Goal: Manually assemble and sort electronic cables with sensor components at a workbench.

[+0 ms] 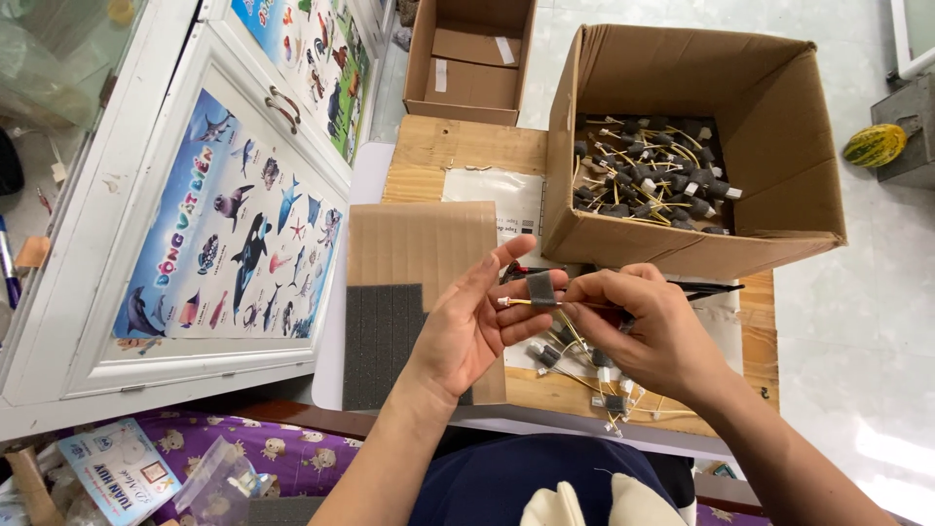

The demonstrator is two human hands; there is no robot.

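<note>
**Head view: foam pieces going onto thin sticks**

I am seeing the left hand (467,326) pinching a thin yellow stick (521,302) near its tip, fingers clamped on it. The right hand (648,331) is gripping the same stick further along, fingers closed, with a small grey foam block (542,288) sitting on it between both hands. A cut grey foam sheet (382,341) is lying on the counter (458,146) left of the hands. Loose assembled pieces (594,375) are lying under the hands; I am judging many done, as the cardboard box (769,127) behind is holding a pile (651,175), with uncut foam left.
</note>
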